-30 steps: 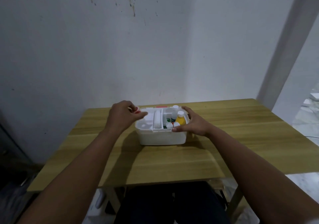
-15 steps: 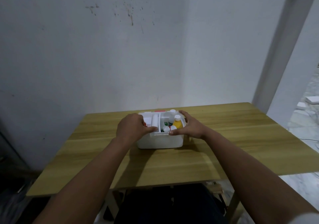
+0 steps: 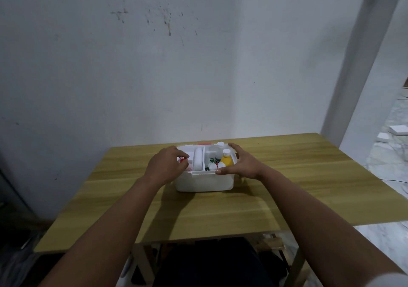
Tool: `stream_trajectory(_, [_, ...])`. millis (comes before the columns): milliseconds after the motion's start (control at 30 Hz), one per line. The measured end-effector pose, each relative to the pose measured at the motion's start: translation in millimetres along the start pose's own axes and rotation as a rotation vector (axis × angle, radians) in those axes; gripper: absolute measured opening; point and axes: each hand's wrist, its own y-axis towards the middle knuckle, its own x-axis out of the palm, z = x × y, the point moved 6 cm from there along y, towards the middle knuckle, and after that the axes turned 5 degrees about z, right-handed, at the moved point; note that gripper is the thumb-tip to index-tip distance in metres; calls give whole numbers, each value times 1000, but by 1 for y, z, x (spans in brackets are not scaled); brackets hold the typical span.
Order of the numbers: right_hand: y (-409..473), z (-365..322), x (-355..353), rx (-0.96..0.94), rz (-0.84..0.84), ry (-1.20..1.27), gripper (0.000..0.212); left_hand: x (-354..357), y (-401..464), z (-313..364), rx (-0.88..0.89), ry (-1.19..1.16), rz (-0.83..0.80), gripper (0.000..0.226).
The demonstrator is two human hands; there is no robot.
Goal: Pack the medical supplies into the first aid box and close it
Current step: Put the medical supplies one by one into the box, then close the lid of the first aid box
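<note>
Between both hands (image 3: 241, 165), seemingly, the box (image 3: 205, 181)

One light wooden rectangular desk (image 3: 287, 176) is standing against the wall, and one white plastic first aid box (image 3: 205, 181) is sitting open on it. One white inner tray with a raised central handle (image 3: 198, 161) is lying across the top of the box. Two hands are showing: one left hand (image 3: 164, 168) and one right hand (image 3: 241, 165), one at each side of the box. Inside, one yellow bottle with a white cap (image 3: 226, 159) is standing, and one taller white bottle (image 3: 219, 147) is standing behind it. Two small white round caps (image 3: 213, 166) are sitting close together in front of the yellow bottle. One small red-and-white item (image 3: 182, 160) is peeking out beside the left hand; its kind is unclear.
</note>
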Motion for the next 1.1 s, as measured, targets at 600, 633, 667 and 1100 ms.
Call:
stream_trajectory(600, [-4,-4,0,4,4,-21,122,-5,6,-3,29,-80,-187,28])
stream_trajectory(633, [-4,-4,0,4,2,-20,122,-5,7,-3,33,-48,-179,26])
stream_trajectory(667, [-4,-3,0,4,1,-17,122,-5,8,-3,31,-29,-179,24])
stream_trajectory(1100, [19,5,-15,194,136,226,83,6,25,-37,-400,-398,54,38])
